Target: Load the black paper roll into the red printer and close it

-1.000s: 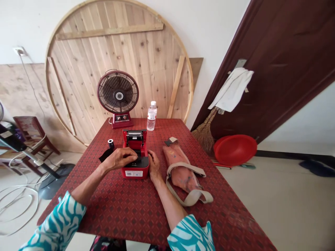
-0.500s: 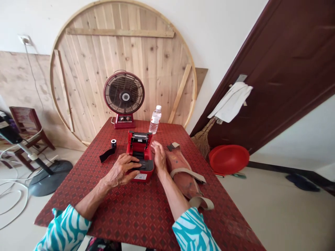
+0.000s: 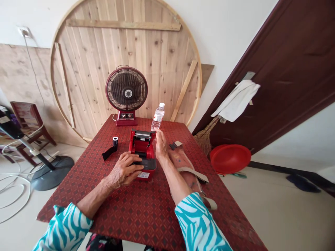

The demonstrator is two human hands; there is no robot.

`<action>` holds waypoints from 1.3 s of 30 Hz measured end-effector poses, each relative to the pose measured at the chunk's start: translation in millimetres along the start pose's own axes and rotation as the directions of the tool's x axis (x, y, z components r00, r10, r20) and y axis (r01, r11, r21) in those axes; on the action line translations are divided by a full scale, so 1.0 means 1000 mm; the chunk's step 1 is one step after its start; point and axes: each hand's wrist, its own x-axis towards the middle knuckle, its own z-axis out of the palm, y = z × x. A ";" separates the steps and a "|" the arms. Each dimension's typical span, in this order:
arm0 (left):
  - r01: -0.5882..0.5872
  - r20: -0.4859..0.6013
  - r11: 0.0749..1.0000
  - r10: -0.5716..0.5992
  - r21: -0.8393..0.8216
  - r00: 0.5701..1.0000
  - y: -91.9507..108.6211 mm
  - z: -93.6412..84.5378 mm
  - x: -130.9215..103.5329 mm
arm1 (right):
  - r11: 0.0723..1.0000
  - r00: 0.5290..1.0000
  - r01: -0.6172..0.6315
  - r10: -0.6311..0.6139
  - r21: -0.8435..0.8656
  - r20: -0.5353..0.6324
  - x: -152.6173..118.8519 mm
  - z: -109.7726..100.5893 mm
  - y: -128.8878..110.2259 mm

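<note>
A small red and black printer (image 3: pixel 147 150) stands on the table with its lid raised, showing a roller inside and a white label on its front. My left hand (image 3: pixel 122 170) lies with fingers outstretched over the printer's black front cover. Beside the raised lid's right edge is my right hand (image 3: pixel 161 145), fingers extended upward and holding nothing; whether it touches the lid I cannot tell. Left of the printer, a roll of black ribbon (image 3: pixel 115 141) stands on end with a strip of it trailing out.
A red fan (image 3: pixel 126 94) and a water bottle (image 3: pixel 157 118) stand at the table's back. A worn reddish bag (image 3: pixel 183 158) with pale straps lies right of my right hand. The patterned table (image 3: pixel 112 212) ends near a red basin (image 3: pixel 230 158) and a fan stand's base (image 3: pixel 53 172).
My right hand has moved up along the printer's right side to the top of the raised lid. My left hand stays on the front cover. The view has shifted slightly.
</note>
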 end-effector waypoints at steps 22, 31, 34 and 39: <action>0.275 -0.073 0.955 -0.268 0.111 0.961 -0.020 -0.003 -0.010 | 0.924 0.936 0.330 -0.294 -0.195 0.192 -0.084 -0.035 0.011; 0.324 -0.041 0.945 -0.322 0.055 0.946 -0.020 0.001 -0.013 | 0.921 0.930 0.344 -0.305 -0.186 0.206 -0.088 -0.038 0.014; 0.413 -0.081 0.903 -0.424 -0.118 0.902 -0.020 0.000 -0.017 | 0.967 0.973 0.217 -0.202 -0.137 0.116 -0.089 -0.035 0.016; 0.665 -0.054 0.552 -0.788 -0.503 0.614 -0.022 -0.001 -0.016 | 0.998 0.994 -0.057 0.060 0.034 -0.095 -0.086 -0.034 0.040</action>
